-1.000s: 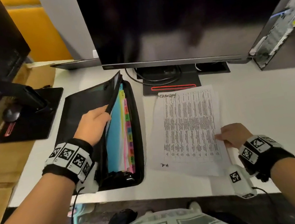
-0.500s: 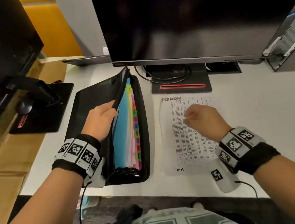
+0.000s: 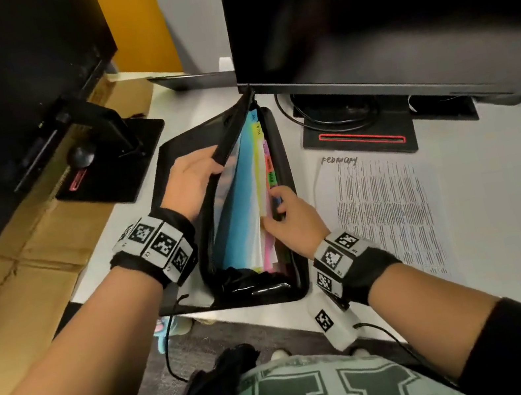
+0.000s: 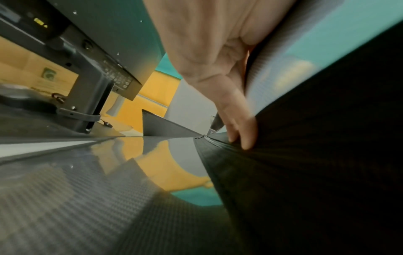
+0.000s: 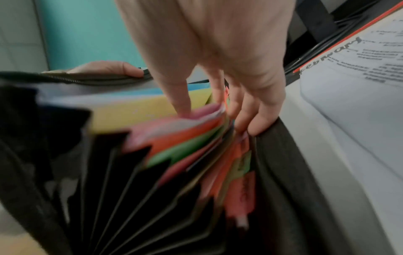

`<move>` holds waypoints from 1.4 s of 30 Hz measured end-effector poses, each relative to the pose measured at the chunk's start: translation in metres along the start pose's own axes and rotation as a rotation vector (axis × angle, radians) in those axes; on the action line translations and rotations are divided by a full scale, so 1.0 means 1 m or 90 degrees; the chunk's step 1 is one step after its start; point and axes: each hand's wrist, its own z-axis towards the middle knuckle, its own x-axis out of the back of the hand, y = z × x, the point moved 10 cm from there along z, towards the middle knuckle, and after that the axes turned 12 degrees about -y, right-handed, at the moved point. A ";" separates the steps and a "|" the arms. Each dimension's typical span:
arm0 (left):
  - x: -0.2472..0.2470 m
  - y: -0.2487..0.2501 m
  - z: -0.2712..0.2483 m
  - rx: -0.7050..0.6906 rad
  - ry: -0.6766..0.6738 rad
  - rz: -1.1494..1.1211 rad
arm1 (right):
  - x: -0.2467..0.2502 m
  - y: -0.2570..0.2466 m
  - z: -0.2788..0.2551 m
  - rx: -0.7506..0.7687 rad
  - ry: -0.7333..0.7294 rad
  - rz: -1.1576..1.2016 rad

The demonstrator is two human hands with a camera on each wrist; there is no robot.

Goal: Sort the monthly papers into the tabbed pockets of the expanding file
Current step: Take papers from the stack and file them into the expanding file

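Observation:
A black expanding file (image 3: 282, 158) lies on the white desk with coloured dividers and month tabs (image 3: 268, 164) fanned inside. My left hand (image 3: 189, 178) grips the file's lifted front flap (image 3: 232, 125), thumb over its zipped edge (image 5: 109, 69) and fingers (image 4: 244, 131) behind it. My right hand (image 3: 287, 220) reaches into the file: its thumb (image 5: 183, 103) presses in between the yellow and pink dividers, and its fingers (image 5: 259, 120) lie on the back wall, pinching the rear dividers (image 5: 185, 138). A printed sheet headed "February" (image 3: 385, 203) lies flat to the right of the file, untouched.
A large monitor (image 3: 374, 3) on a black base (image 3: 360, 138) with cables (image 3: 324, 113) stands right behind the file and sheet. A second monitor (image 3: 6, 85) and its base (image 3: 113, 160) are at the left, over cardboard (image 3: 5, 277). The desk's front edge (image 3: 254, 309) is near.
My right hand left the February sheet and moved left into the file, taking hold of the rear dividers. My left hand kept the flap lifted.

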 end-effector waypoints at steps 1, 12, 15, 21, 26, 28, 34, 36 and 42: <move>0.001 -0.001 0.000 0.006 0.005 -0.041 | -0.001 -0.001 0.002 0.022 0.007 0.015; -0.019 0.013 0.000 -0.015 -0.079 -0.010 | -0.001 -0.002 0.010 -0.011 -0.017 -0.053; -0.019 0.011 0.003 -0.001 -0.093 0.046 | 0.005 0.002 0.010 -0.045 -0.005 0.171; -0.023 0.009 0.004 -0.003 -0.095 0.083 | 0.006 0.009 0.006 -0.116 -0.002 0.424; -0.027 0.006 0.002 0.009 -0.099 0.075 | 0.026 -0.003 0.005 -0.001 0.102 0.142; -0.028 0.007 0.001 0.002 -0.102 0.085 | 0.025 -0.009 0.005 0.027 0.088 0.085; -0.029 0.004 0.001 0.003 -0.111 0.100 | 0.031 0.003 0.019 -0.020 0.095 0.192; -0.030 0.004 0.000 -0.005 -0.116 0.127 | 0.040 0.000 0.022 -0.014 0.116 0.148; -0.034 0.006 0.001 -0.029 -0.139 0.192 | 0.049 -0.012 0.025 -0.017 0.096 0.033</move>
